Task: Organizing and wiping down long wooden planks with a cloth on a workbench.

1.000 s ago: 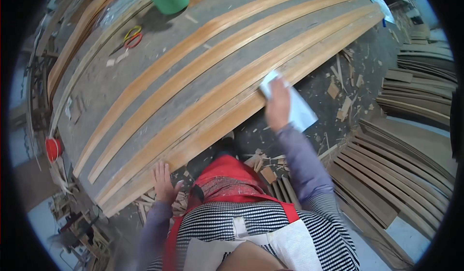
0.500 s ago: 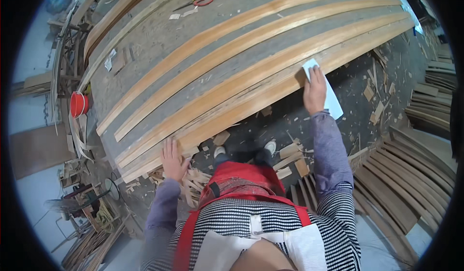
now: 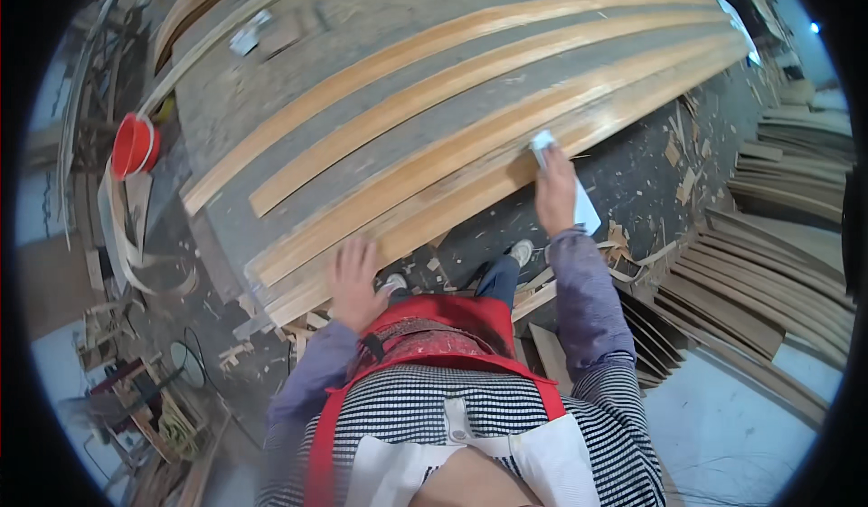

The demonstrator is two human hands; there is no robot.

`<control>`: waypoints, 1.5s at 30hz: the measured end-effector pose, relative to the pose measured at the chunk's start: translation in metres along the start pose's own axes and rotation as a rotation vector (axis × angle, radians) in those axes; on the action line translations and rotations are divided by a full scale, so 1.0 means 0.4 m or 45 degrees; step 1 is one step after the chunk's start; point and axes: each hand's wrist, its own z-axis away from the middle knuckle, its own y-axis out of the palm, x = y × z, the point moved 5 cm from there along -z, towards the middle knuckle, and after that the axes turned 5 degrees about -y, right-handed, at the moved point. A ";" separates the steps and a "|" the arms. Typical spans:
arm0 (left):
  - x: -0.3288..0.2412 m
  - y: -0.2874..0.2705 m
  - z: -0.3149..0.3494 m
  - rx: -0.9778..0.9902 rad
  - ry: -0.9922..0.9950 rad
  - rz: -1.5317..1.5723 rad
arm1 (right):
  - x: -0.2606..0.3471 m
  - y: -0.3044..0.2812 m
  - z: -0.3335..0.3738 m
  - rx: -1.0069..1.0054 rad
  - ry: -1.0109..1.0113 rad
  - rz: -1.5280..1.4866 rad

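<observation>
Several long, light wooden strips lie side by side on the grey worktable (image 3: 262, 77). My right hand (image 3: 556, 198) is closed on a pale blue-white sheet (image 3: 587, 212), with the fingers pressing one end of it onto the nearest strip (image 3: 461, 213), right of its middle. The sheet's other end hangs past the table's near edge. What the sheet is made of I cannot tell. Toward the left end of that same strip lies my left hand (image 3: 354, 281), open, fingers spread over the wood. Close behind it runs another strip (image 3: 398, 193), almost touching.
Two more strips, a middle one (image 3: 362, 136) and a far one (image 3: 334, 80), lie farther back. A red bucket (image 3: 136, 148) is beyond the table's left end. Curved wooden pieces (image 3: 723, 294) are stacked at the right. Wood scraps (image 3: 674, 154) litter the floor.
My right hand has slid the sheet a little left along the nearest strip. My left hand stays near the left end. The whole view has shifted and turned slightly.
</observation>
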 end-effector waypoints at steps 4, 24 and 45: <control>0.223 -0.078 0.201 0.017 -0.115 -0.152 | 0.402 0.153 0.141 0.074 -0.119 -0.111; 0.562 -0.127 0.490 -0.520 -1.248 1.485 | 1.170 0.440 0.400 0.891 -0.907 -0.321; 0.580 -0.221 0.354 -0.592 -0.807 1.486 | 0.930 0.361 0.144 0.467 -0.413 0.110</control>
